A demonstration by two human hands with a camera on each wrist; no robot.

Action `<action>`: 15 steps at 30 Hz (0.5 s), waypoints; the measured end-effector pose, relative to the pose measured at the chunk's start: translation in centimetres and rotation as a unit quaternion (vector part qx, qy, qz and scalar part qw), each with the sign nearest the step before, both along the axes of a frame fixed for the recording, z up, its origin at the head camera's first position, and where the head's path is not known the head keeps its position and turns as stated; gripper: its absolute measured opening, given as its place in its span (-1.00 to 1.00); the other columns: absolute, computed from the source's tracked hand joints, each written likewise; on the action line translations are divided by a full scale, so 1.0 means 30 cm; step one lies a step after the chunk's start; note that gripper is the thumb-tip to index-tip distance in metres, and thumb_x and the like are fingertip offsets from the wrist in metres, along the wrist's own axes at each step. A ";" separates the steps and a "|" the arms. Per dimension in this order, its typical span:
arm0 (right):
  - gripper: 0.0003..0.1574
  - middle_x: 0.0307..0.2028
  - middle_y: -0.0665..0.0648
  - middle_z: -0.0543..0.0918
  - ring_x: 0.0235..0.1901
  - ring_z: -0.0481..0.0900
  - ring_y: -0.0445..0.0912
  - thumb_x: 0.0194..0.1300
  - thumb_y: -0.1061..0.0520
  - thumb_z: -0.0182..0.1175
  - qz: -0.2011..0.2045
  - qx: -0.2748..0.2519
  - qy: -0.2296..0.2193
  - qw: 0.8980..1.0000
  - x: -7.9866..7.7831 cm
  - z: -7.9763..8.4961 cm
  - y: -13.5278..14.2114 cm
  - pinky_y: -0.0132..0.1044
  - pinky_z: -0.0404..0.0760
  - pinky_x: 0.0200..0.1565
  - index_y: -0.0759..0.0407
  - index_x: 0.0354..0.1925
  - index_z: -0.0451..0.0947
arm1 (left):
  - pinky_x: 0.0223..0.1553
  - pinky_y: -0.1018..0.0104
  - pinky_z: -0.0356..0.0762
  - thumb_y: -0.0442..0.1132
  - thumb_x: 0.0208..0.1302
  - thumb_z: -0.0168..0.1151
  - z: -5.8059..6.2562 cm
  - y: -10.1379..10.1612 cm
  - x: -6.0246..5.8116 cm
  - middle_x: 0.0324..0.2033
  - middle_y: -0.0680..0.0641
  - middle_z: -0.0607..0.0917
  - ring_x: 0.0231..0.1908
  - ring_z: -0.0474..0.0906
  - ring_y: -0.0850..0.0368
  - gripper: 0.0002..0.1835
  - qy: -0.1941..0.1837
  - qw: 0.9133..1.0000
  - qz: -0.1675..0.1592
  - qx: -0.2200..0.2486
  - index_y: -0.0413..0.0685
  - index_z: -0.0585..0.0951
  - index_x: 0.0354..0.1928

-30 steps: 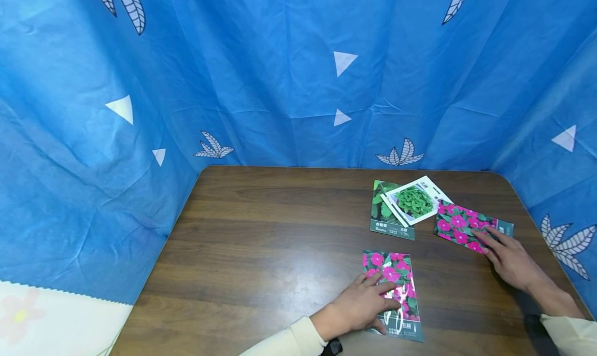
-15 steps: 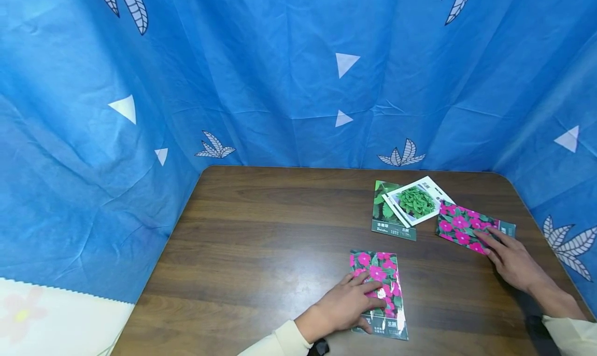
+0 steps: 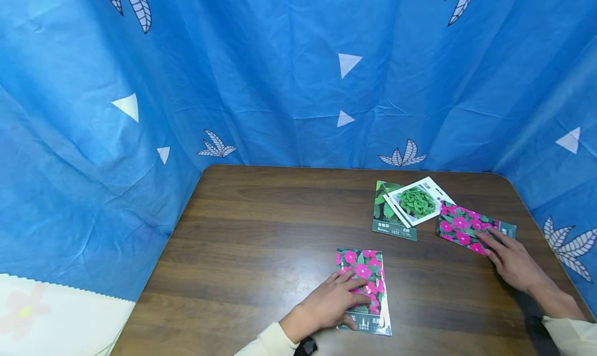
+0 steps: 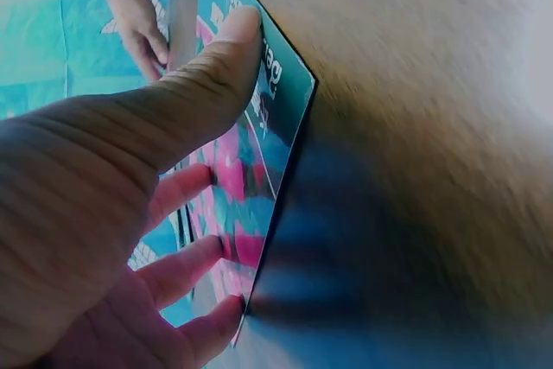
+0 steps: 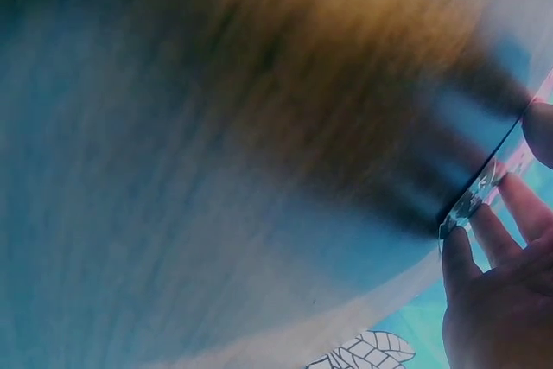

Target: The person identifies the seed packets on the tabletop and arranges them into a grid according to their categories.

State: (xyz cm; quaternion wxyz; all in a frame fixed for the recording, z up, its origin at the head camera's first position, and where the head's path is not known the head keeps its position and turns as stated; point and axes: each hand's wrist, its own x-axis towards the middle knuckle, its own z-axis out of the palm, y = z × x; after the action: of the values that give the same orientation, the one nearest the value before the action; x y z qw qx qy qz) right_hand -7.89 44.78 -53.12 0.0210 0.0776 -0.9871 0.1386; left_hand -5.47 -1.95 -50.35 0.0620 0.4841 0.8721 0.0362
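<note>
My left hand point(image 3: 326, 303) lies on a seed packet with pink flowers point(image 3: 363, 269) near the table's front edge. Its fingers are spread, and in the left wrist view the thumb point(image 4: 212, 71) presses the dark green end while the fingertips point(image 4: 226, 248) touch the flower picture. At the right, my right hand point(image 3: 515, 262) rests its extended fingertips on a second pink-flower packet point(image 3: 459, 223), which lies turned sideways. In the right wrist view only a sliver of that packet point(image 5: 471, 200) shows under the fingers.
A white packet with a leafy green plant point(image 3: 416, 200) lies slantwise over a green packet point(image 3: 383, 225) behind the hands. The second flower packet touches or overlaps the white one's corner. A blue patterned curtain point(image 3: 280, 76) stands around the brown wooden table point(image 3: 242, 242).
The left hand has slid the near flower packet leftward along the table, with its fingers still on top. The right hand and the other packets stay practically where they were.
</note>
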 end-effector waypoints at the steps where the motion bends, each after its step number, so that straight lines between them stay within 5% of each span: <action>1: -0.30 0.33 0.60 0.13 0.25 0.09 0.57 0.55 0.22 -0.03 -0.001 0.001 -0.002 1.000 0.000 0.000 0.000 0.55 0.04 0.26 0.12 0.55 0.03 | 0.39 0.05 0.38 0.35 -0.05 0.32 -0.001 -0.007 -0.001 0.45 0.16 0.36 0.49 0.21 -0.05 -0.28 0.000 1.000 0.002 0.001 0.49 0.55 0.26; 15: -0.32 0.35 0.62 0.08 0.27 0.04 0.59 0.57 0.19 -0.05 -0.014 -0.004 -0.021 1.000 -0.002 0.007 -0.003 0.56 0.01 0.27 0.15 0.53 0.03 | 0.39 0.05 0.37 0.30 -0.04 0.38 0.002 -0.102 -0.002 0.42 0.16 0.40 0.48 0.22 -0.03 -0.26 -0.013 1.000 0.024 0.014 0.43 0.55 0.28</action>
State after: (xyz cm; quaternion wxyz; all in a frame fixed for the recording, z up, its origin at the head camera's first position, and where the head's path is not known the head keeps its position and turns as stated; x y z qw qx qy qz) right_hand -7.95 44.68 -52.91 0.0021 0.0611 -0.9878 0.1435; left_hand -5.54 -5.02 -50.29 0.0652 0.4631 0.8821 0.0564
